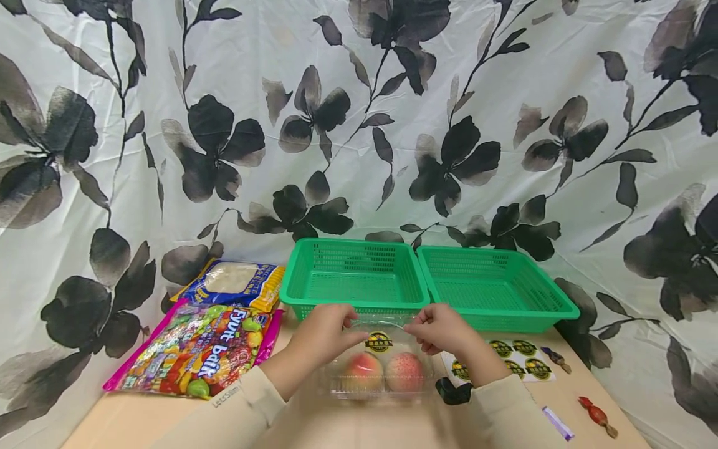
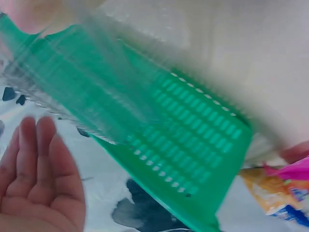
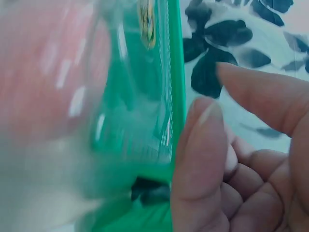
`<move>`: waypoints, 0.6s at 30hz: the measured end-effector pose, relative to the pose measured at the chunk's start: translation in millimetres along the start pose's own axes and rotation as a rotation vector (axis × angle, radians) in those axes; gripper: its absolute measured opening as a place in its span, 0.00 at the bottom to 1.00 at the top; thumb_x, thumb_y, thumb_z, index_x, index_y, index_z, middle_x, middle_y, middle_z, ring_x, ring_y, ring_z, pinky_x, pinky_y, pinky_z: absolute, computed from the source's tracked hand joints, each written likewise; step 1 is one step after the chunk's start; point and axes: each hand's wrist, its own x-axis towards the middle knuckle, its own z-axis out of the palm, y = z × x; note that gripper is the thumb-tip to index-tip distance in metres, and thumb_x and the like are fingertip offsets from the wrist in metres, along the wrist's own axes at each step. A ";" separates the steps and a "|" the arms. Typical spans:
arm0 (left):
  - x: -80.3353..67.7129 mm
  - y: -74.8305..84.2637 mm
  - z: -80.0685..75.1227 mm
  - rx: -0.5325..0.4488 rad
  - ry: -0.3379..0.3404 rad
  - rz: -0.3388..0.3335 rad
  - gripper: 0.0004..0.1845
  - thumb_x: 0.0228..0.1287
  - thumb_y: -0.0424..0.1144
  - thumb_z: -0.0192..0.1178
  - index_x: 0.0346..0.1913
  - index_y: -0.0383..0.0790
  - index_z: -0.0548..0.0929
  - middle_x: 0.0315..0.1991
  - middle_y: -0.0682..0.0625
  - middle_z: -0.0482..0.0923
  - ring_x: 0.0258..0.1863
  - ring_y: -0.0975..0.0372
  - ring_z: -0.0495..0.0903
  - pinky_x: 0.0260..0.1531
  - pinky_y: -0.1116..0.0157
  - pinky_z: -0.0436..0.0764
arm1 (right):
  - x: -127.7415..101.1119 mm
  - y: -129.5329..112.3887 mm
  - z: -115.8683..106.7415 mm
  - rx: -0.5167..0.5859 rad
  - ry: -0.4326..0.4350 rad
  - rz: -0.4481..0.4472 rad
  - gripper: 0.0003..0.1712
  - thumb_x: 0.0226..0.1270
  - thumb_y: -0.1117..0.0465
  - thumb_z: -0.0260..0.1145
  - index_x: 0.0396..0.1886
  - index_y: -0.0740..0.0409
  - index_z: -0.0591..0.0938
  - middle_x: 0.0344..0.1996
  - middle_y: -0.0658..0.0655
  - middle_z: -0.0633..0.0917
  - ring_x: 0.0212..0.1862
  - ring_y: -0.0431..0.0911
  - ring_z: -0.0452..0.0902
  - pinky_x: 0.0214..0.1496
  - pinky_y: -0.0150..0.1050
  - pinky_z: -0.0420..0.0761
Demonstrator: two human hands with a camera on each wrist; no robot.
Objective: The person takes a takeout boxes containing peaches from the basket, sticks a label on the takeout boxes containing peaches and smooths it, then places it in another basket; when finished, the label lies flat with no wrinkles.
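A: Head view first. What sits between the hands?

B: Clear plastic clamshell box (image 1: 381, 368) on the bench (image 1: 140, 418), holding two peaches (image 1: 384, 372) side by side, with a round yellow and black sticker (image 1: 379, 342) on the lid. Left hand (image 1: 325, 333) at the box's far left corner, right hand (image 1: 443, 330) at the far right corner, fingers of both curled and pinching the lid's far edge.

A: And around it?

B: Two green baskets (image 1: 359, 277) touching each other just behind the box. Fruit candy bag (image 1: 196, 352) and a blue and yellow packet (image 1: 235, 284) to the left. Sheet of matching stickers (image 1: 516, 362), a black clip (image 1: 454, 391) and wrapped sweets (image 1: 597, 415) to the right.

A: Wrist views?

B: Blurred. Green basket wall (image 2: 193, 145) and left palm (image 2: 38, 183) on one; curled right fingers (image 3: 203, 159) beside clear plastic (image 3: 72, 96) on the other.
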 end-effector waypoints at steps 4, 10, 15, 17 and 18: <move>-8.4 -10.5 -2.5 -0.080 0.112 0.019 0.20 0.60 0.54 0.74 0.50 0.48 0.86 0.44 0.54 0.87 0.44 0.61 0.84 0.46 0.60 0.86 | -1.7 13.7 -16.2 0.067 0.093 0.007 0.17 0.72 0.54 0.69 0.42 0.66 0.81 0.33 0.63 0.85 0.33 0.50 0.85 0.38 0.44 0.88; -19.1 -27.5 0.3 -0.142 0.219 0.000 0.32 0.56 0.55 0.77 0.61 0.47 0.81 0.53 0.52 0.85 0.51 0.58 0.84 0.51 0.58 0.86 | -6.4 33.8 -43.2 0.108 0.212 -0.018 0.25 0.77 0.53 0.64 0.59 0.70 0.77 0.47 0.65 0.85 0.46 0.49 0.86 0.52 0.45 0.87; -26.9 -39.9 6.7 -0.221 0.213 -0.095 0.36 0.55 0.52 0.78 0.65 0.43 0.78 0.58 0.47 0.83 0.53 0.52 0.85 0.53 0.54 0.86 | -11.2 51.0 -63.3 0.149 0.316 0.011 0.29 0.80 0.51 0.59 0.66 0.70 0.73 0.55 0.68 0.83 0.55 0.53 0.84 0.56 0.41 0.85; -30.0 -45.4 10.5 -0.246 0.203 -0.152 0.38 0.55 0.52 0.78 0.66 0.42 0.77 0.58 0.46 0.83 0.53 0.51 0.85 0.53 0.53 0.85 | -13.1 59.4 -69.5 0.178 0.352 0.043 0.32 0.81 0.49 0.58 0.69 0.71 0.71 0.58 0.70 0.82 0.56 0.54 0.84 0.56 0.39 0.85; -31.3 -47.7 12.3 -0.256 0.195 -0.180 0.39 0.54 0.52 0.78 0.67 0.41 0.77 0.59 0.45 0.83 0.53 0.50 0.85 0.53 0.52 0.85 | -13.8 64.4 -72.3 0.195 0.370 0.060 0.33 0.81 0.48 0.58 0.69 0.71 0.70 0.58 0.70 0.81 0.56 0.53 0.84 0.56 0.38 0.85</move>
